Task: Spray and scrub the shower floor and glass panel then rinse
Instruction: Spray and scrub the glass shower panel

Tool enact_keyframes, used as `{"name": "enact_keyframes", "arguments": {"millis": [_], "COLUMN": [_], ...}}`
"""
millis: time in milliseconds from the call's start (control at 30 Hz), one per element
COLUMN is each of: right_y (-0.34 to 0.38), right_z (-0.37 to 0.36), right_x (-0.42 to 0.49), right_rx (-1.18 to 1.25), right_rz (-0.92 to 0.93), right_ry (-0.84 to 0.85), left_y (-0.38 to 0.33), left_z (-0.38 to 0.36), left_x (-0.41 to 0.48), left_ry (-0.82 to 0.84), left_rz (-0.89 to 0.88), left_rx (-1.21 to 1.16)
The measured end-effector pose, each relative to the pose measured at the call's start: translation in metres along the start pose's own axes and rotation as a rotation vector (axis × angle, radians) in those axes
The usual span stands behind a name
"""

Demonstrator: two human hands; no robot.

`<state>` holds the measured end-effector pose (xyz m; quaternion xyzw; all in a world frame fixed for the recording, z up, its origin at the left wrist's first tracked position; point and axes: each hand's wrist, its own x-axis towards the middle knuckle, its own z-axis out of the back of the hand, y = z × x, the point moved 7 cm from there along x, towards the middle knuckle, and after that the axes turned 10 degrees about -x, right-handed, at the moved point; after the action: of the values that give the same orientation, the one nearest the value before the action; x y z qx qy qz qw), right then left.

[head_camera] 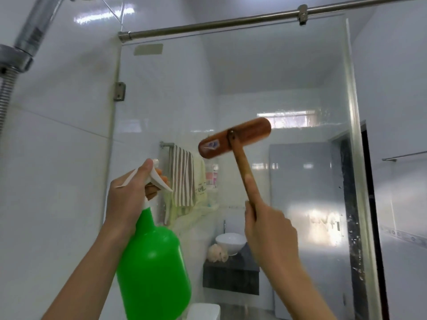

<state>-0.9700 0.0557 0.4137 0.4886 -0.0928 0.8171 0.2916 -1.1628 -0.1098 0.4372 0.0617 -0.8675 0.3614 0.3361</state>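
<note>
Green spray bottle hangs from the left hand, whose fingers curl round its white trigger neck, with the nozzle aimed at the glass panel straight ahead. The right hand grips the wooden handle of the brush, forefinger laid straight along it. The brush head sits above that hand, its long axis slanting up to the right across the panel. Whether the bristles touch the glass I cannot tell. The brush looks nearer the panel, so scrubbing seems next. The shower floor is out of view.
</note>
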Motion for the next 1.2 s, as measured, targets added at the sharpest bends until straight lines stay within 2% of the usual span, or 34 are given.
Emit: {"name": "enact_keyframes", "arguments": {"millis": [67, 200, 367, 500, 567, 767, 933, 1000, 1133, 1200], "right_y": [0.019, 0.049, 0.043, 0.093, 0.117, 0.112, 0.164, 0.159, 0.117, 0.121], "right_z": [0.001, 0.003, -0.032, -0.025, -0.017, -0.058, -0.048, -0.064, -0.115, -0.121], "right_x": [0.041, 0.104, 0.005, 0.098, 0.132, 0.043, 0.135, 0.117, -0.006, 0.002], "right_rx": [-0.050, 0.015, 0.128, 0.020, 0.088, 0.162, 0.111, 0.161, 0.128, 0.106], "right_rz": [0.041, 0.048, 0.055, 0.115, 0.133, 0.145, 0.222, 0.210, 0.252, 0.295], "right_ry": [-0.102, -0.171, 0.030, -0.100, -0.110, 0.003, -0.100, -0.081, 0.096, 0.082], "left_y": [-0.002, -0.010, -0.031, -0.042, -0.046, -0.052, -0.045, -0.046, -0.050, -0.048], "left_z": [0.004, 0.018, 0.050, 0.068, 0.072, 0.078, 0.080, 0.084, 0.097, 0.105], "left_x": [0.000, 0.001, 0.009, 0.014, 0.014, 0.013, 0.015, 0.016, 0.012, 0.011], "left_ry": [0.011, -0.004, -0.043, -0.065, -0.075, -0.095, -0.093, -0.108, -0.123, -0.134], "left_rz": [0.001, -0.031, -0.090, -0.102, -0.119, -0.139, -0.100, -0.106, -0.141, -0.130], "left_rx": [0.036, 0.066, 0.072, 0.111, 0.124, 0.100, 0.132, 0.152, 0.175, 0.184]}}
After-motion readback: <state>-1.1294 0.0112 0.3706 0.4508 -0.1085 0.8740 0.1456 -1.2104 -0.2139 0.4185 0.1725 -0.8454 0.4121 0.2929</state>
